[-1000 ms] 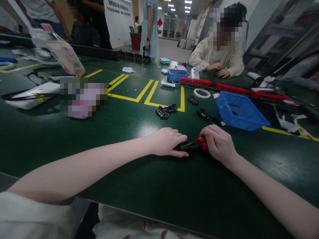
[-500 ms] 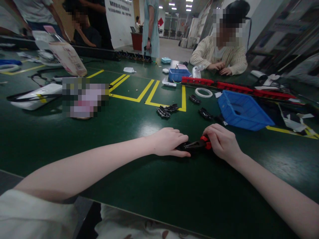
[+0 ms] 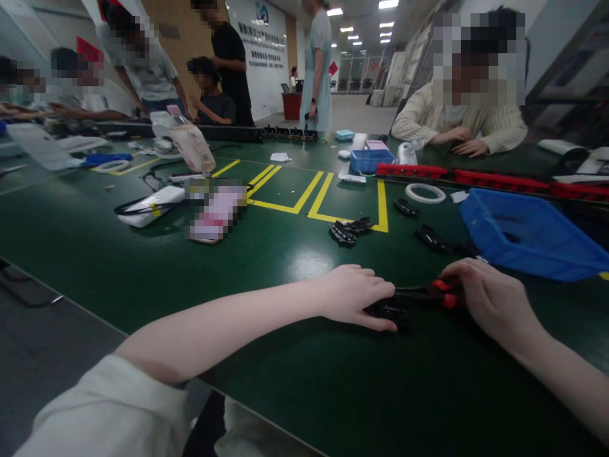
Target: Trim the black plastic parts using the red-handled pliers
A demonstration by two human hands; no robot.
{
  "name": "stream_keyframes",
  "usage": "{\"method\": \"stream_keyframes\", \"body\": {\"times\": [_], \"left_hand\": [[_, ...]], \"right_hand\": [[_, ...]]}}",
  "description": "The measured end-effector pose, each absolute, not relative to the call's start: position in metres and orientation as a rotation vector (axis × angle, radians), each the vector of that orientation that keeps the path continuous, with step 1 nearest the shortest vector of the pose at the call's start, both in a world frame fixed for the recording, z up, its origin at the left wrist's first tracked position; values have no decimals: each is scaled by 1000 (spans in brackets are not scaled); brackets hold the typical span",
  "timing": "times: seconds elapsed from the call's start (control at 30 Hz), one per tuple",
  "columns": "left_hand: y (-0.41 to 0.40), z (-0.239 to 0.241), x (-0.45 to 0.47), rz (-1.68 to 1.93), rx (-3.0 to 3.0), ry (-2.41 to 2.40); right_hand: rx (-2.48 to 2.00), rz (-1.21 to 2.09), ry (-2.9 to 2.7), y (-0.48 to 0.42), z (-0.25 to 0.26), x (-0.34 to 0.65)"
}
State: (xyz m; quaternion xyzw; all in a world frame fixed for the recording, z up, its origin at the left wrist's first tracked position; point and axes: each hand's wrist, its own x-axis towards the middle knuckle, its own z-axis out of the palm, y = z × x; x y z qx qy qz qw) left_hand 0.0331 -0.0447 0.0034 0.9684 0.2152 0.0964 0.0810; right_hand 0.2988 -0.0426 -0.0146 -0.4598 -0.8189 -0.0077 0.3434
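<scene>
My left hand is closed on a dark plastic part at the near side of the green table, with thumb and fingers on either side of it. My right hand grips a pair of pliers with dark jaws and red on the handles. The jaws point left and reach the upper edge of the part, by my left fingertips. Whether they pinch it, I cannot tell. Similar black parts lie beyond my hands, one more nearer the blue bin.
A blue bin stands just past my right hand. Behind it run a long red strip and a white ring. A phone, a white device and a bottle are on the left. A person sits opposite.
The view has turned leftward, so table items appear further right. The pliers' jaws have shifted from across the part to its upper edge. Both hands keep their hold.
</scene>
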Motion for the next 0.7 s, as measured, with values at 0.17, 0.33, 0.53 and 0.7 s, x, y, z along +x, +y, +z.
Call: {"method": "stream_keyframes", "body": {"times": [0.17, 0.33, 0.53, 0.7], "left_hand": [[-39, 8, 21, 274, 2841, 567], [-36, 10, 15, 285, 2773, 574], [-32, 9, 13, 297, 2736, 575], [-31, 6, 15, 303, 2760, 589]], "right_hand": [[-1221, -7, -2137, -40, -14, 307], [-1171, -61, -2319, -44, -17, 331], [-1227, -63, -2398, -48, -31, 360], [-1307, -67, -2382, -45, -38, 361]]}}
